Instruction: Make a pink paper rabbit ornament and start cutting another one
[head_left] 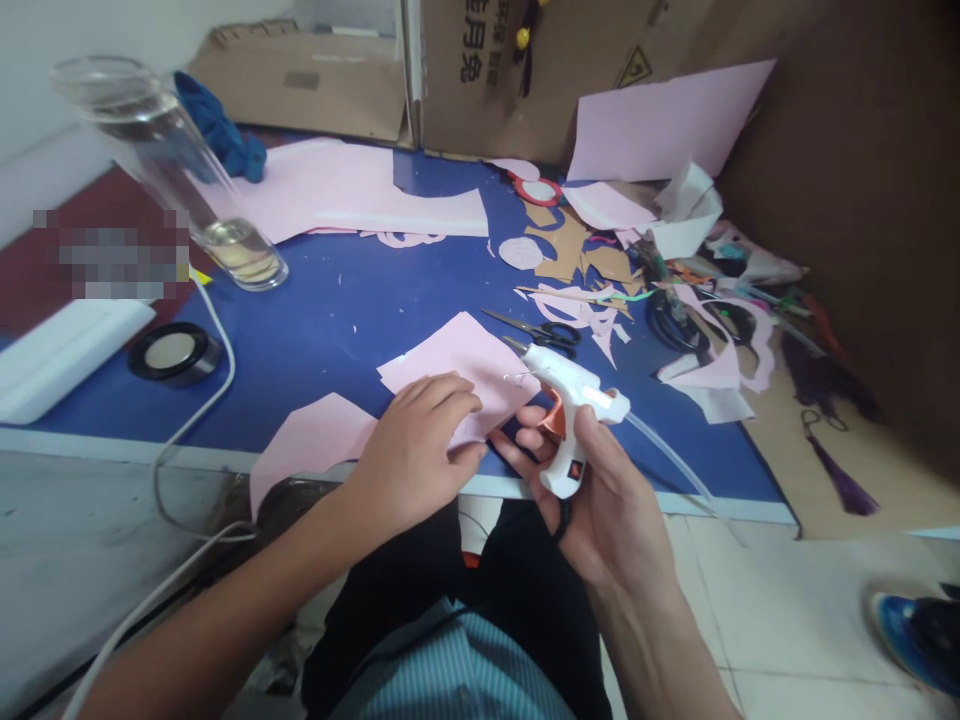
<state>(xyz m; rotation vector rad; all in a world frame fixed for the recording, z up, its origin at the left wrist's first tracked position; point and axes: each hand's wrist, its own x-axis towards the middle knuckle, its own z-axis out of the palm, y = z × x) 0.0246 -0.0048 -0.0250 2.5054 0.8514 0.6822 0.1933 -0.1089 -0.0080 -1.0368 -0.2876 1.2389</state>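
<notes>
Holding the glue gun (568, 378) in my right hand (611, 505), I have my fingers curled about its white handle and my thumb laid along the side, with the fingertips close to the orange trigger (553, 412). Its nozzle points away from me and to the left, above the far right edge of the pink paper (442, 355); a clear glue stick (671, 458) trails out of the back, to the right of my grip.

My left hand (416, 440) lies palm down over the near side of that paper, fingers together and slightly bent; I cannot tell whether the thumb pinches the edge or only rests there. The paper itself sits between my two hands, near the table edge.

Just beyond the gun are the scissors (551, 330), tips to the left and black handles partly behind the gun's body. Left of my left hand, another pink piece (319, 430) overhangs the edge of the blue table (315, 330). Farther out from my right hand lie a white disc (520, 253) and brown cardboard scraps (559, 245). Well off to the right of that hand is a purple tassel (844, 478).
</notes>
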